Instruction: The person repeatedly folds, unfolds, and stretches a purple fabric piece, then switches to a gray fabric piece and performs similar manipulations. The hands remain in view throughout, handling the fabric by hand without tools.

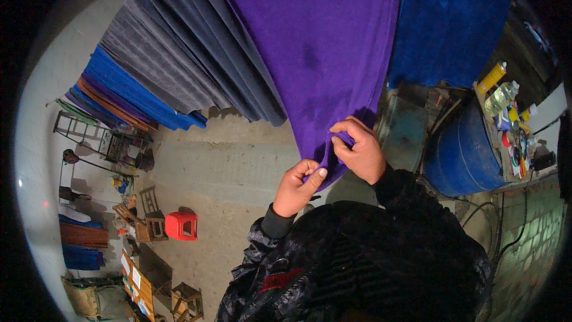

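A long purple cloth [333, 36] spreads from the far side to the near, broad at the far end and narrower up close. Its face is matte, mostly smooth, with lengthwise lines toward the right and darker patches midway — the near edge is gathered, pinched into a fold.

The hanging cloth [333, 36] lies before the person's torso, its lower end between left hand [298, 189] and right hand [363, 152]. Left of it hang the row of cloths [173, 48]; right of it, a cloth panel [450, 24] and drum [462, 158]. A bottle [500, 99] sits beyond the drum. Far left, a plastic stool [182, 226] stands on the floor [223, 197].
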The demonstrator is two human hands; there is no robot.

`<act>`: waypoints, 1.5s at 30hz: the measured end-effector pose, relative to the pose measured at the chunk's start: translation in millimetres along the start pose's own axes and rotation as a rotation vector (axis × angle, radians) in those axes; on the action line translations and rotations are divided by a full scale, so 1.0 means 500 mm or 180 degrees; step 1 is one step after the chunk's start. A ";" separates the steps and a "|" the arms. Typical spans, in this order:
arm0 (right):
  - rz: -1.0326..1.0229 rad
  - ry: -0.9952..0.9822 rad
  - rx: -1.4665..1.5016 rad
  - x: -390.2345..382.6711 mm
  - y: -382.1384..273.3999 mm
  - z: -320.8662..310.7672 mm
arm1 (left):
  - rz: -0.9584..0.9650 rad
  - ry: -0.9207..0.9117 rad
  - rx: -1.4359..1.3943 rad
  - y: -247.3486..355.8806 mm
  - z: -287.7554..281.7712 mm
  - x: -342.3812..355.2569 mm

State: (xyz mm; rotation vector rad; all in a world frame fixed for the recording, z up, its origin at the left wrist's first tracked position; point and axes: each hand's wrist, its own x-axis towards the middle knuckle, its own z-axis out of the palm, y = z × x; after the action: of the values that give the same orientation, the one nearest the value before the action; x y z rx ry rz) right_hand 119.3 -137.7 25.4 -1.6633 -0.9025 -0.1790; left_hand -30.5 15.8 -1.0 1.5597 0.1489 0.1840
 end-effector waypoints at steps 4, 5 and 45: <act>-0.0236 -0.0021 -0.0081 -0.003 -0.001 0.007 | 0.0000 0.0242 -0.0204 -0.005 -0.007 0.001; -0.0267 -0.0037 -0.0089 -0.006 -0.002 0.007 | 0.0015 0.0272 -0.0145 -0.007 -0.010 0.003; -0.0169 -0.1037 0.0541 -0.025 -0.018 0.006 | 0.0573 0.0323 0.0573 0.018 -0.005 0.001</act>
State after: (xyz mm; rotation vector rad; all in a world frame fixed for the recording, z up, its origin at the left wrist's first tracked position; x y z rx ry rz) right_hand 103.6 -140.8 24.5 -1.5343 -1.1729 0.1347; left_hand -30.7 18.1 7.8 1.7442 0.1066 0.4011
